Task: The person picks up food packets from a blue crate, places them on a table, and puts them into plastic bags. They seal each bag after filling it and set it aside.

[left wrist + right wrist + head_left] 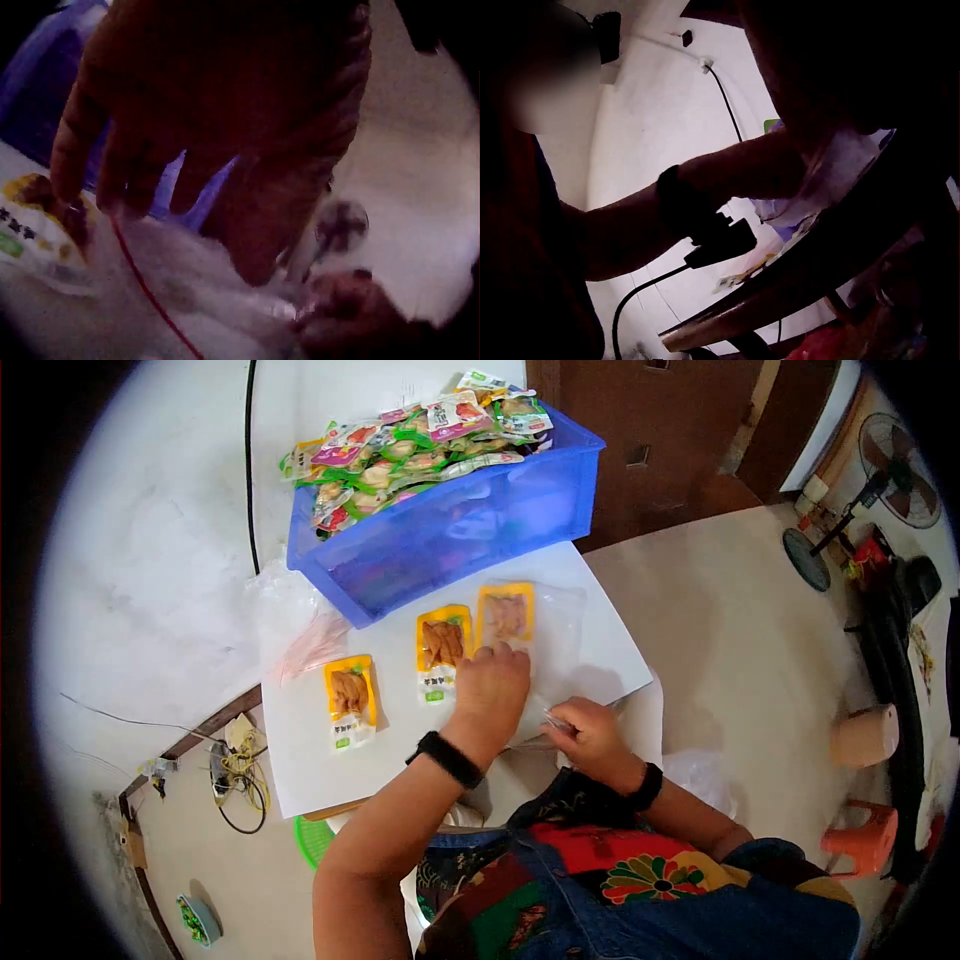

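I see the yellow packet (507, 612) just beyond my left hand (492, 692), the nearer, its long axis towards the blue crate (470, 535); those fingers rest loosely spread on clear plastic (562, 625); my right hand (595, 742) pinches something shiny (556, 722).

Is a white tabletop (295, 760), with a brown edge (705, 330) visible from the right wrist. Carries a blue plastic crate (460, 530) at the far side, set at a slant. Holds, in front of the crate, three yellow-and-white packets with brown pieces showing: a left packet (350, 695) well apart, near the left edge; a middle packet (443, 645); and a right packet (507, 615) just beside the middle one, under or inside a clear plastic bag (565, 630), cannot tell which. Bears pale pink strips (312, 645) and crumpled clear plastic (285, 595) at the far left, near the crate's corner.
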The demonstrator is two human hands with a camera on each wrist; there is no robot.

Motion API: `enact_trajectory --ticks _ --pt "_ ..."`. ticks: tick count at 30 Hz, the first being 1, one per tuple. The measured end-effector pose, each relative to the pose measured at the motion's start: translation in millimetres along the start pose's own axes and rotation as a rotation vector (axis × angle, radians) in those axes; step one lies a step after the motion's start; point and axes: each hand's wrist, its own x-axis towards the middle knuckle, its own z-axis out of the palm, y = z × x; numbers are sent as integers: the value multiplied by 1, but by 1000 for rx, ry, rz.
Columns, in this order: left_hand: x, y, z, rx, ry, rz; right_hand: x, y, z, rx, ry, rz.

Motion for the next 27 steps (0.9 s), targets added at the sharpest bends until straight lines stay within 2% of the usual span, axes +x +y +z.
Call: enact_trajectory --ticks 2,3,4,6,7,9,10,12,16,18,19,20,22,24,26,27 --pt "-17 -27 -18 -288 17 112 -3 3 -2 -7 47 -2" --pt "-21 -53 -15 -573 81 209 -4 4 -3 -2 48 0" --pt "-15 -82 -2 -914 -44 157 -5 4 -5 12 53 10" --pt "-9 -100 -34 -727 -149 -5 -8 4 -6 27 65 29" --pt "-7 -98 -27 -726 -149 -3 -9 4 -7 -9 33 34" --pt "0 -94 -5 -436 -211 -504 -8 4 -8 -47 -1 32" --pt "1 -91 -4 -437 -206 -505 -7 3 -8 -81 -18 15" --pt "3 -84 0 -359 -72 -489 -8 3 -7 -116 -38 2" --pt "11 -106 33 -404 -16 -404 -9 -1 -6 -100 8 0" --pt "18 -133 57 -769 -210 -523 -8 -2 -7 -99 25 3" --pt "11 -136 59 -966 -188 -602 -8 -4 -8 -87 31 -6" --pt "0 -133 49 -957 -195 -592 -8 -4 -7 -73 38 -15" --pt "-28 -130 24 -1342 47 -570 -7 -4 -5 -62 62 -18" --pt "-49 -136 10 -1302 119 -622 -6 -4 -5 -53 84 -21" --pt "-78 -131 -12 -1462 221 -514 -4 -7 -4 -18 107 -50" --pt "-93 -129 -24 -1513 174 -547 -3 -8 -4 -14 117 -40"
